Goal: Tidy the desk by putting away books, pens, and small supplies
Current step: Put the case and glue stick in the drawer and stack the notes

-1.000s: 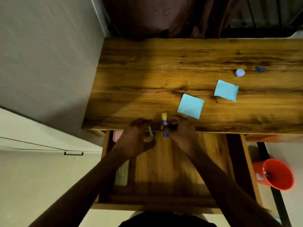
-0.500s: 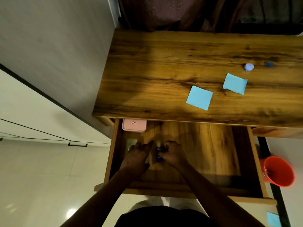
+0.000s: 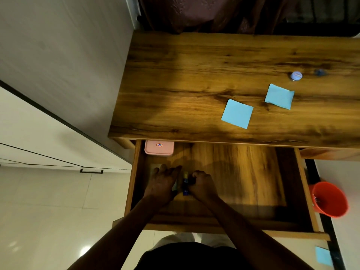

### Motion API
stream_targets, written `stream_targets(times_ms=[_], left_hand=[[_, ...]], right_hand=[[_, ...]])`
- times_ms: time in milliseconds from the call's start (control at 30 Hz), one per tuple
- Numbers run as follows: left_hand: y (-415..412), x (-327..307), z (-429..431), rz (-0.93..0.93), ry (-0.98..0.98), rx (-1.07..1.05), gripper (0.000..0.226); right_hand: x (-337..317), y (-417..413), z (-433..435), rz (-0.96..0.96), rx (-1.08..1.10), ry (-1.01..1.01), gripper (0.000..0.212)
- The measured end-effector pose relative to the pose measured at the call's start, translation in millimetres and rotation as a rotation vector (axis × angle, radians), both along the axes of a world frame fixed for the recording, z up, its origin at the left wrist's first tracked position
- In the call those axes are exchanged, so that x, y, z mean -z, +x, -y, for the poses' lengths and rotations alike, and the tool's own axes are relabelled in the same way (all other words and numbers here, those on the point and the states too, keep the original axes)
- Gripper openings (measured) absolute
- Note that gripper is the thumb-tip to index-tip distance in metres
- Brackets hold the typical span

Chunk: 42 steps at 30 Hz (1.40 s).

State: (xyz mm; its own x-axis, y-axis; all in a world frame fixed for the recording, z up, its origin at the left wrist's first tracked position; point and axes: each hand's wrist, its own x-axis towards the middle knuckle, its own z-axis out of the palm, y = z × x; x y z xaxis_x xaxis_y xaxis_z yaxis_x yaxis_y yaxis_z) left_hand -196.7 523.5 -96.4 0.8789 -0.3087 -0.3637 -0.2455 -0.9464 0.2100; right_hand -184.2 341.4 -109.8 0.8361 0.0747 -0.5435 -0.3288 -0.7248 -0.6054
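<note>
1. drawer (image 3: 243,182) open under desk top (image 3: 194,84); both hands inside, left part.
2. right hand (image 3: 202,185): fingers curled round blue-and-yellow stick (image 3: 185,185), low over the drawer floor, likely to lay it lengthwise.
3. left hand (image 3: 162,182): fingers straight, spread flat just beside the stick, probably steadying what lies underneath.
4. near blue note pad (image 3: 237,114) and far blue note pad (image 3: 279,96) lie on desk top, not yet stowed.

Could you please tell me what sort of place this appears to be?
Most likely a room in a home, perhaps a bedroom or study corner: a wooden desk with its drawer pulled open, blue sticky notes on top, a curtain hanging behind it, and a red bin standing beside it.
</note>
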Motion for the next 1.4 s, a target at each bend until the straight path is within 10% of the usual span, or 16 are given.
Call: stream_targets(times_ms=[1400], left_hand=[[82.5,-114.9,175.9,0.132,-0.58,-0.202,0.051]], right_hand=[[-119.8,38.1,175.6,0.351,0.478,0.182,0.036]])
